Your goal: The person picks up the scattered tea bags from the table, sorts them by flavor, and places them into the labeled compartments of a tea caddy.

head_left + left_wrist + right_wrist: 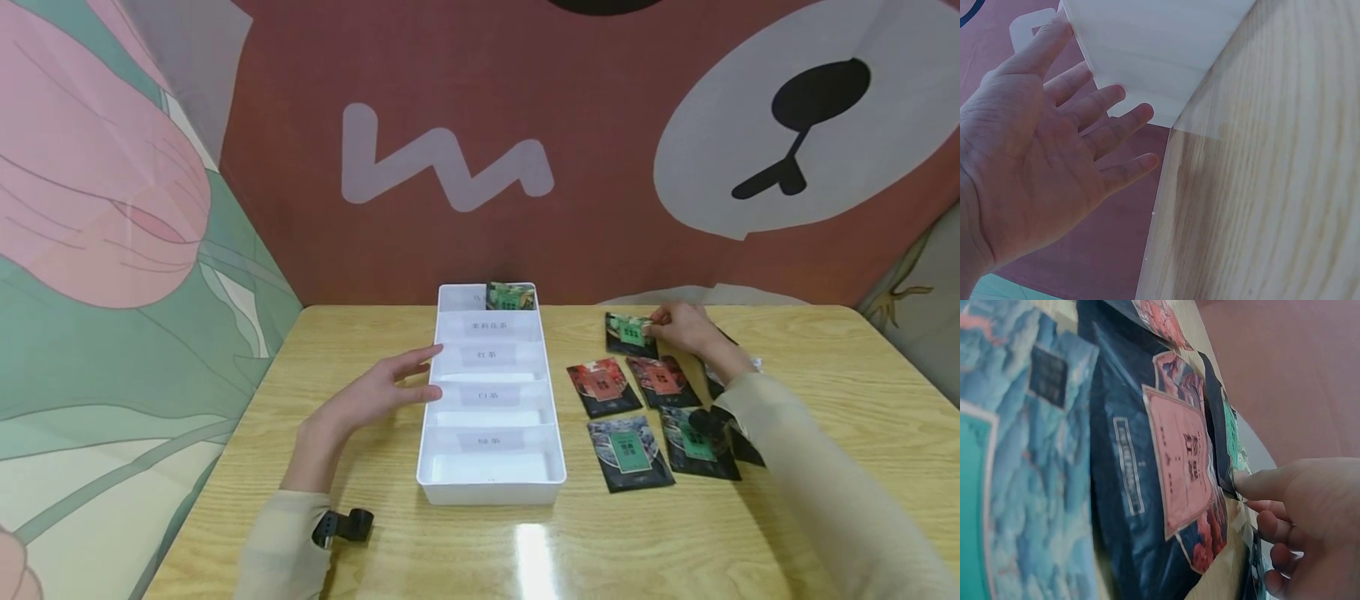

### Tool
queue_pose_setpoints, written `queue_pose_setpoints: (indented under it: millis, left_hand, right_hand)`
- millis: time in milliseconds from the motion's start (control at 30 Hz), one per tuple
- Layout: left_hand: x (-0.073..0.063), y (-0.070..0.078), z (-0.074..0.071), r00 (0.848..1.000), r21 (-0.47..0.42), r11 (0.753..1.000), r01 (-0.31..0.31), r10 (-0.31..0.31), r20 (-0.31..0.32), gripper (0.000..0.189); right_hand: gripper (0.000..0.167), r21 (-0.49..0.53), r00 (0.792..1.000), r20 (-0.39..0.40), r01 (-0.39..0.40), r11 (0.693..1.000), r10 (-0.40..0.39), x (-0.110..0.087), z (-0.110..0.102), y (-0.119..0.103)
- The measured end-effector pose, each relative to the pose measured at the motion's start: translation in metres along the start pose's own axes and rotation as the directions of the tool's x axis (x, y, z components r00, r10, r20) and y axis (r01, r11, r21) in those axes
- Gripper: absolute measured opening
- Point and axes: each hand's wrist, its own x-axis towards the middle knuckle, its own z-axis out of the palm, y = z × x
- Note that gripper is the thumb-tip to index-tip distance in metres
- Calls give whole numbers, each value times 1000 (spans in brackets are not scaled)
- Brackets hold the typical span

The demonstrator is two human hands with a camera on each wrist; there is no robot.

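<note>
A white divided box (491, 493) with labelled compartments stands mid-table. My left hand (367, 392) is beside its left wall, fingers spread and extended; in the left wrist view the fingertips are at the box wall (1154, 50). At the back right, my right hand (686, 329) pinches the corner of a dark tea sachet (626, 333) with a green label. The right wrist view shows the thumb on that sachet's edge (1232, 434). Another green sachet (512, 297) lies in the rearmost compartment.
Two red-labelled sachets (603, 387) lie right of the box. Nearer me are a blue-grey sachet (628, 454) and a dark green-labelled sachet (686, 454). More sachets are partly hidden under the right forearm. A printed cloth wall (450, 250) borders the table's back edge.
</note>
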Motion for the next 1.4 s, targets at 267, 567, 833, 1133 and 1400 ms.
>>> queue_pose_setpoints:
  millis: [267,567,833,1133,1400]
  left_hand:
    - [0,0,-1,1000,2,1000,-11,11,1,77]
    - [2,-3,2,1000,-1,1000,1,-1,2,77]
    - [0,-2,1,1000,-2,1000,-11,11,1,76]
    - [-1,1,0,1000,4,1000,-17,17,3,77]
    - [-2,2,-1,1000,12,1000,-22,22,4,76]
  right_hand:
    - [26,-45,997,-76,10,999,-13,0,3,-3]
    - [27,-30,990,-138,-2,1000,-2,-2,5,-2]
    - [29,-8,972,-226,56,998,-57,-5,1,-10]
    - [35,58,946,-318,82,995,-60,-10,-5,-24]
    - [36,72,919,-385,121,990,-84,-11,-8,-35]
